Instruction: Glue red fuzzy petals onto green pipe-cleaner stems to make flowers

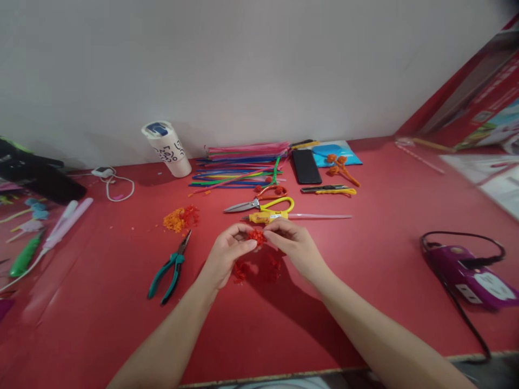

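A small red fuzzy ball (257, 236) is pinched between the thumb and fingers of my left hand (227, 251). The fingers of my right hand (295, 244) close together at the ball's right edge, where any piece they grip is too small to make out. On the table under my hands lie red fuzzy clippings (240, 271). Just beyond my fingers rest a yellow glue gun (263, 217) with a clear stick in it and scissors (279, 204) with red and yellow handles. Teal-handled pliers (172, 272) lie open left of my left hand.
Several coloured pipe cleaners (243, 162) lie along the wall beside a white tumbler (168, 148). A phone (307, 166) and a utility knife (327, 189) sit to their right. Orange clippings (174, 220) are piled left. A purple power strip (470, 275) with a cable occupies the right.
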The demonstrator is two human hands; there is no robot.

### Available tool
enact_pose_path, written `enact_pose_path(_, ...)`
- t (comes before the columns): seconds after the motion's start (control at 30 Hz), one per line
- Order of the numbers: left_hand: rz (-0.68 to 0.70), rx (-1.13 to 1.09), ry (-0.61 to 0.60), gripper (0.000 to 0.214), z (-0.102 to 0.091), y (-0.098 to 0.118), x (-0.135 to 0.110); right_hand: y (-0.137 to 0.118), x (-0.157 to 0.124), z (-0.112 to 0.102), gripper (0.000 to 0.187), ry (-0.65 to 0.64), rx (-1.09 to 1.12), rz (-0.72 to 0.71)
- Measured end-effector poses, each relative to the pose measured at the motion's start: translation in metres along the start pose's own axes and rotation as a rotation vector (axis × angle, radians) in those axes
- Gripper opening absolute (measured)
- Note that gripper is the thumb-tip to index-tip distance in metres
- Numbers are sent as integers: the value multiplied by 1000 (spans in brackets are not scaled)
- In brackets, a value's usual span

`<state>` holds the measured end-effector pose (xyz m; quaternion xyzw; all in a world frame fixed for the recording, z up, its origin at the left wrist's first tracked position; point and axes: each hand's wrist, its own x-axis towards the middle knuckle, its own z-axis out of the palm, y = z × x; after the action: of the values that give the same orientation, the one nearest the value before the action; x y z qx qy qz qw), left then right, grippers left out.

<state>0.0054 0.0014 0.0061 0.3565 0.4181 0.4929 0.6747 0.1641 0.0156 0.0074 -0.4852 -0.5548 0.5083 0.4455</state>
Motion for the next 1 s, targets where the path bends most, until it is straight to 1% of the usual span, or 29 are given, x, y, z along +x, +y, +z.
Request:
enact_pose_path(0.33, -10, 8, 17, 22, -3, -1, 3, 1, 0, 0, 11, -20, 34, 32)
enact_pose_path(0.53, -11, 44, 20, 21, -2, 0, 2, 0, 1, 0, 16, -24, 39, 21)
enact_pose_path(0.7, 36, 27, 4, 30, 1, 2, 1, 0, 1, 2, 20, 21, 98, 57)
enact_pose_path(0.87, 31, 22, 31, 25, 0, -1, 2, 4, 1, 4, 17, 30, 56, 21)
enact_pose_path(1.0, 19, -45, 20, 21, 0, -3, 3, 6, 0, 4, 13, 4, 19, -26)
